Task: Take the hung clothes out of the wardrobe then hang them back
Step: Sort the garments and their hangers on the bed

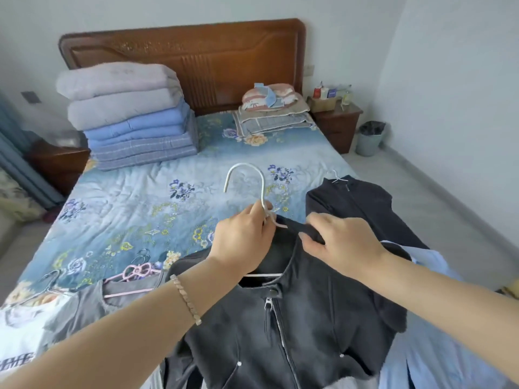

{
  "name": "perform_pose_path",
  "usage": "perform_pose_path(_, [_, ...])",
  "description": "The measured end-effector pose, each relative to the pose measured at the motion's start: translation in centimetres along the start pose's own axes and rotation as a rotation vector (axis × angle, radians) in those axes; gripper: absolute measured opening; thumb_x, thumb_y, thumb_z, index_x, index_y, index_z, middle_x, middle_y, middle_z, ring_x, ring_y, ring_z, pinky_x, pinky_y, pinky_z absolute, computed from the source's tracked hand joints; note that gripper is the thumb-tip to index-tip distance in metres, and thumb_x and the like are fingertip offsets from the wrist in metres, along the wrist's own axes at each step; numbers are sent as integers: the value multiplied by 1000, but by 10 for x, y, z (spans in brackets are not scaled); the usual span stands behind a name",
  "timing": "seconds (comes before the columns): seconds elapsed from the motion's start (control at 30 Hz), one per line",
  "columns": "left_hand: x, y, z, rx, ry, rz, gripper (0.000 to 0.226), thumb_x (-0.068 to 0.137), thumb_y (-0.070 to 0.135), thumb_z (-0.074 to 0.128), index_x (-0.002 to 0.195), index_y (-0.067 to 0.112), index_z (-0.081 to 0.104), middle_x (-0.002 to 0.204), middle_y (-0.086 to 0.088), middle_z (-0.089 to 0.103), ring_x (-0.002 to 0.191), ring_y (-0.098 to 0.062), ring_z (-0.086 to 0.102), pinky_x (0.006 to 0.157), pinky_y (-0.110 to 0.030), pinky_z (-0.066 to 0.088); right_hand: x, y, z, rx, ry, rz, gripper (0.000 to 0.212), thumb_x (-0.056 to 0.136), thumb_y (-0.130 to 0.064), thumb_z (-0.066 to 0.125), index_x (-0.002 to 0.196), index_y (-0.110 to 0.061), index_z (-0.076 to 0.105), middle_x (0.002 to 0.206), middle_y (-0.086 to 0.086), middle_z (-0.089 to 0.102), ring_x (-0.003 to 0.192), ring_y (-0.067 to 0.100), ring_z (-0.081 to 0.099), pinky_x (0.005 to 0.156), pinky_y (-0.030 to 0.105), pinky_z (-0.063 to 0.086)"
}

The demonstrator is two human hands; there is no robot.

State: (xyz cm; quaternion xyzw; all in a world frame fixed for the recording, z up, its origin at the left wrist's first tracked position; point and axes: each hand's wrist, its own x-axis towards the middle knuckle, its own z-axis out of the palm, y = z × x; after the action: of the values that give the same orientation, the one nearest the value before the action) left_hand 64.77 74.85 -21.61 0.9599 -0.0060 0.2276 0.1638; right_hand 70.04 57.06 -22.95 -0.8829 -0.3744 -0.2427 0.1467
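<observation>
A dark grey zip jacket [295, 327] hangs on a white hanger [247, 175] over the near edge of the bed. My left hand [244, 240] grips the hanger just below its hook. My right hand [342, 240] pinches the jacket's collar at the right shoulder. Behind it on the bed lies a black garment [354, 200] on a white wire hanger. At the lower left a grey top [92, 304] lies on a pink hanger [134, 273], beside a white printed shirt [19, 332]. A light blue shirt [432, 355] lies under the jacket at the right.
The bed [134, 209] has a blue floral cover and a wooden headboard. A stack of folded quilts [129, 113] stands at its far left, pillows [272, 108] at the far right. A nightstand [337, 122] and a bin [369, 137] stand to the right.
</observation>
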Motion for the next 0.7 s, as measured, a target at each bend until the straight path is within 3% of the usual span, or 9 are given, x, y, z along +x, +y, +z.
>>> perform_pose_path(0.1, [8,28,-8,-4,25,-36,68,81,48,5,111,12,55,89,-9,70,78,-37,64,63,-36,45,0,15,-30,-46,68,-53,32,83,-31,44,69,-12,65,49,0,52,34,25,49,32,20,27])
perform_pose_path(0.17, [15,48,-11,-24,62,-32,76,75,49,-1,108,10,55,81,-11,70,73,-39,63,61,-37,46,-3,30,-46,-40,96,-76,29,83,-28,44,70,-12,66,51,-1,50,35,24,48,34,18,25])
perform_pose_path(0.37, [31,105,5,17,142,-82,56,83,44,15,105,17,59,81,-4,72,73,-33,66,62,-34,47,-18,101,-76,134,-2,-95,29,82,-28,44,78,-12,69,58,1,57,45,25,55,35,24,38])
perform_pose_path(0.5, [41,152,20,13,105,-238,34,97,36,28,114,20,53,94,-2,70,83,-33,64,70,-38,48,-22,150,-97,329,-211,-54,46,83,-40,33,84,-9,67,66,5,61,62,27,57,54,36,46])
perform_pose_path(0.57, [45,175,24,11,84,-320,27,100,28,32,118,20,51,99,-3,69,86,-36,60,73,-39,46,-21,166,-109,239,-213,-122,45,82,-38,33,90,-16,71,65,0,66,61,25,61,50,28,45])
perform_pose_path(0.63, [46,195,27,-8,73,-357,26,101,27,32,120,21,50,98,-4,67,87,-36,59,74,-39,43,-25,174,-119,91,-139,-223,40,82,-31,38,105,-25,70,69,-5,70,61,20,66,48,22,39])
perform_pose_path(0.7, [47,212,30,-41,64,-394,26,101,25,33,121,21,50,96,-5,66,88,-35,58,72,-37,40,-29,174,-130,73,-228,-217,48,87,-23,41,133,-34,48,99,-6,68,90,20,65,59,27,39])
